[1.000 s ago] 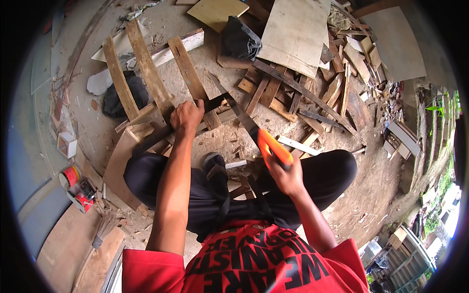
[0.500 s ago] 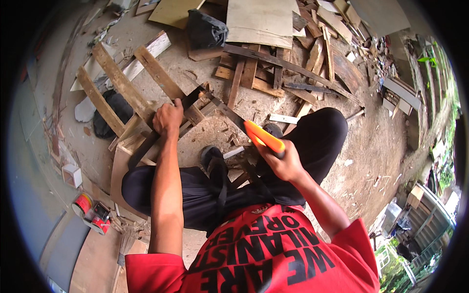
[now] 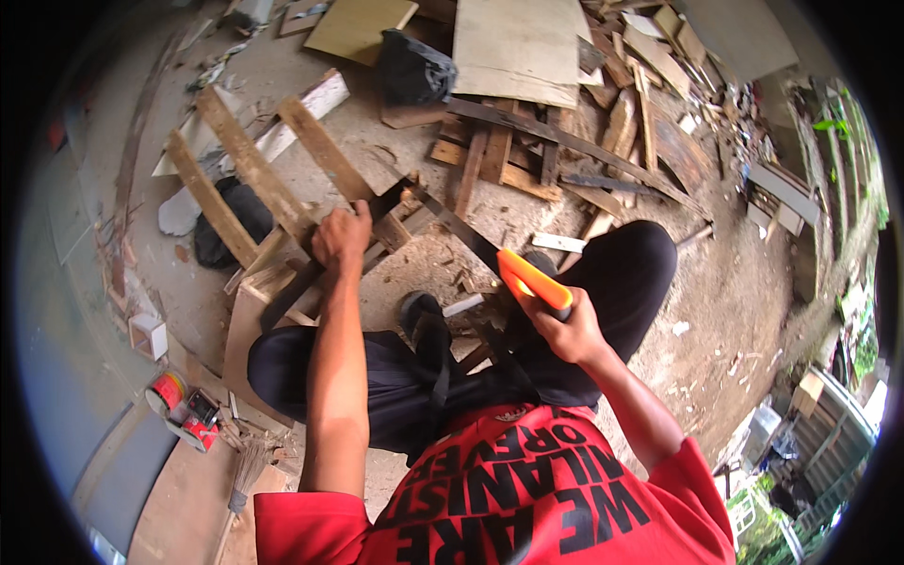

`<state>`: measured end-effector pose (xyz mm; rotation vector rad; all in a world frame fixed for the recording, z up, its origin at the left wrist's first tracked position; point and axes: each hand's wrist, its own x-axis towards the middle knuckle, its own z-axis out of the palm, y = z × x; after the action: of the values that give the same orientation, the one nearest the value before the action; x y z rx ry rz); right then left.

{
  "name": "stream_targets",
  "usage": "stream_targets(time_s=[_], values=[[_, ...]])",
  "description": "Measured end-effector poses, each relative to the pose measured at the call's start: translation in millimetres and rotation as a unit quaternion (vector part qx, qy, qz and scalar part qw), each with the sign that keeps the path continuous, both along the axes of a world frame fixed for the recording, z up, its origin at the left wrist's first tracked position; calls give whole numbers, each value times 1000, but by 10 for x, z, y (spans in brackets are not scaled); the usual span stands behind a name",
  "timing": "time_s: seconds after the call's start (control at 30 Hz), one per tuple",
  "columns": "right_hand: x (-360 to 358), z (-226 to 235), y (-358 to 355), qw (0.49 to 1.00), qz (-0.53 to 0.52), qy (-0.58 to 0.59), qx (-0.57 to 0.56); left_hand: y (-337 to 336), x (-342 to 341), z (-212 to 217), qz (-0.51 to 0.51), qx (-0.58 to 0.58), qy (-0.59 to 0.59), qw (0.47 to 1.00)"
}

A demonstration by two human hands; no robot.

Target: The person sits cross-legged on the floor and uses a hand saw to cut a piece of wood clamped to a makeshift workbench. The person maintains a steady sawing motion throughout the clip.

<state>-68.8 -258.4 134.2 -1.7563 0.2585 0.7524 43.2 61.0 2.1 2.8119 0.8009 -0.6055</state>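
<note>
— Largest item? 
— Wooden slat frame (image 3: 254,179), far left on the concrete floor (image 3: 753,292). 
— Next? 
— Handsaw (image 3: 499,259), orange handle, blade reaching to the frame's near end. 
— Hands? 
— Left hand (image 3: 341,237) clamped on the frame; right hand (image 3: 565,325) closed round the saw handle.

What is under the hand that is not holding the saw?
The left hand presses on a wooden plank frame beside the saw blade. The wood right under the palm is covered, so the cut there cannot be seen.
</note>
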Motion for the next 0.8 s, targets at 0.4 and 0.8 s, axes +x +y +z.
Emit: stream_targets(time_s=[0.4, 0.8], values=[[422, -518, 602, 998, -40, -37, -33, 37, -19, -79, 3, -16, -40, 999], [1023, -1021, 956, 996, -19, -90, 2, -9, 26, -77, -15, -35, -58, 998]])
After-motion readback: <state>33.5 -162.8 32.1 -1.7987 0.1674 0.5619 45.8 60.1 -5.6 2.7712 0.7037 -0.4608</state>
